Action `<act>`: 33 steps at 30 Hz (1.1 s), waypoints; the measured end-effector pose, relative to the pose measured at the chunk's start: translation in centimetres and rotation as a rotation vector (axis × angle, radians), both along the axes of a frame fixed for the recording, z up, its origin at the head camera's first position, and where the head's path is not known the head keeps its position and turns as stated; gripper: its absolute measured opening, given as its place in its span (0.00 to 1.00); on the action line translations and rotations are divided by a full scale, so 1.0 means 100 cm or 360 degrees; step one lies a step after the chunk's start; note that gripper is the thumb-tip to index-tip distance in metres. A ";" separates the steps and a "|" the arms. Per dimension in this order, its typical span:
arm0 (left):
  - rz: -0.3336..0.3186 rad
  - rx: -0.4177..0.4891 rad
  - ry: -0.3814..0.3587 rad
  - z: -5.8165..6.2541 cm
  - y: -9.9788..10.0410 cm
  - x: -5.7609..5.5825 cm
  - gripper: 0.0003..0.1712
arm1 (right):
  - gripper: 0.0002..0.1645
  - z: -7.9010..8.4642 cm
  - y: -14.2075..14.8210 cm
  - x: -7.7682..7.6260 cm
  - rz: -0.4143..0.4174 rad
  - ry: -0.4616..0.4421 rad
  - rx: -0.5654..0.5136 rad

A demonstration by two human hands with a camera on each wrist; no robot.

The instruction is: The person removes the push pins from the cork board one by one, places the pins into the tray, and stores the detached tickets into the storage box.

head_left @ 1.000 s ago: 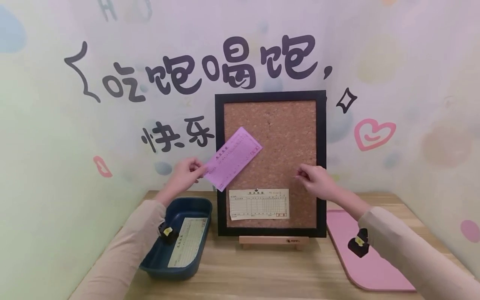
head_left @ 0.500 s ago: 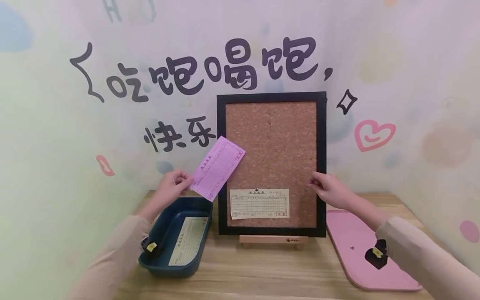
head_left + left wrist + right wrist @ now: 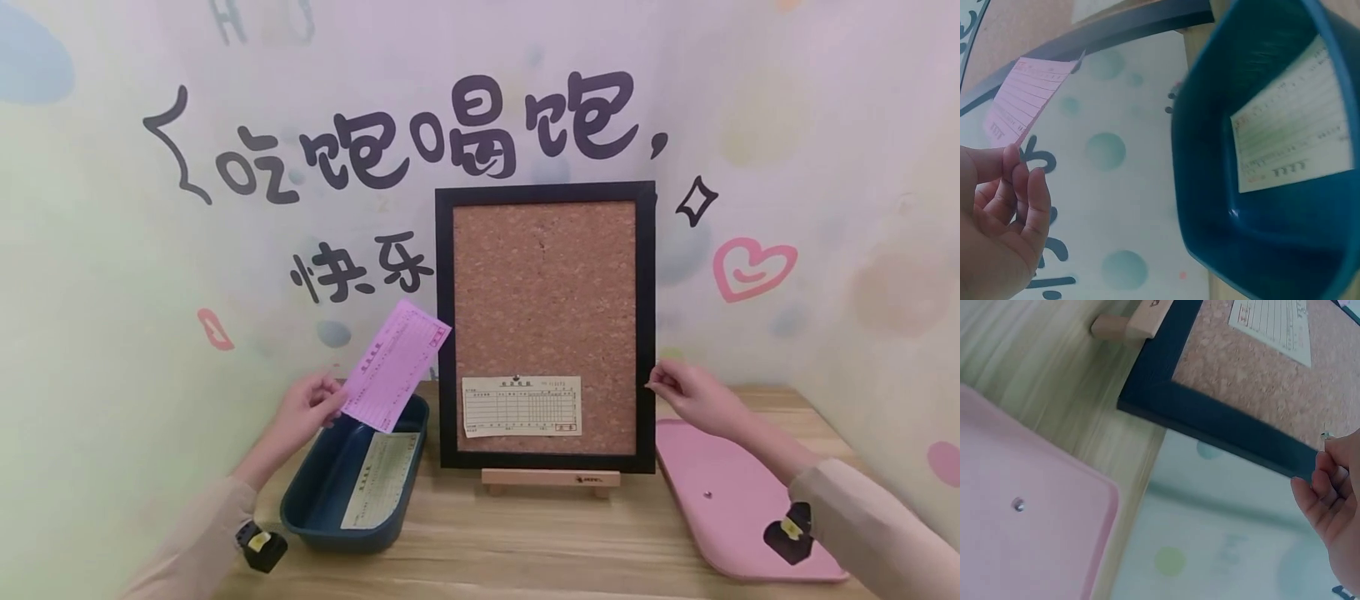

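Observation:
My left hand (image 3: 311, 408) pinches the lower left corner of a pink printed receipt slip (image 3: 396, 367), which tilts up over the dark blue basin (image 3: 300, 525). A cream slip (image 3: 378, 483) lies inside that basin. Between the thumb and forefinger of my right hand (image 3: 693, 396) is a thumbtack, seen as a small shiny tip (image 3: 1325, 434) in the right wrist view. This hand is at the right edge of the black-framed cork board (image 3: 547, 292). Another cream slip (image 3: 522, 408) hangs low on the cork, pinned at its top by a tack (image 3: 516, 378).
A wooden easel (image 3: 551, 478) carries the board on the wooden table (image 3: 480, 550). To the right is a pink tray (image 3: 738, 533) with a single thumbtack (image 3: 708, 495) on it. Behind everything stands a wall (image 3: 300, 67) with painted lettering.
The left hand has drawn the pink slip leftward and down, off the cork board and over the basin. My right hand has shifted right and down to the frame's edge.

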State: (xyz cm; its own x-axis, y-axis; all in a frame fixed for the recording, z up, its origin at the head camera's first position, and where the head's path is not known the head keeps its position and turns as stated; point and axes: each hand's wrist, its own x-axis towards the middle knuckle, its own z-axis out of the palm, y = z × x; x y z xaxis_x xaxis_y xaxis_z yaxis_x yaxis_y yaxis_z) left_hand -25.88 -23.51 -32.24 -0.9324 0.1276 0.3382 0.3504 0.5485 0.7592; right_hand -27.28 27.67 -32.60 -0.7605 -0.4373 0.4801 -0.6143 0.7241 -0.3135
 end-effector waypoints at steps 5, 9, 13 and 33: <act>0.0054 -0.0002 -0.0051 -0.012 -0.008 0.008 0.12 | 0.06 -0.006 0.010 0.005 -0.0043 0.0037 -0.0005; 0.0102 -0.0008 -0.0143 -0.021 -0.014 0.014 0.14 | 0.05 -0.012 0.018 0.009 -0.0078 0.0030 -0.0006; 0.0145 -0.0008 -0.0232 -0.027 -0.019 0.019 0.14 | 0.07 -0.022 0.027 0.013 -0.0089 0.0094 -0.0022; 0.0379 0.0089 -0.0405 -0.077 -0.017 0.031 0.05 | 0.10 -0.095 0.070 0.032 -0.0187 -0.0082 -0.0174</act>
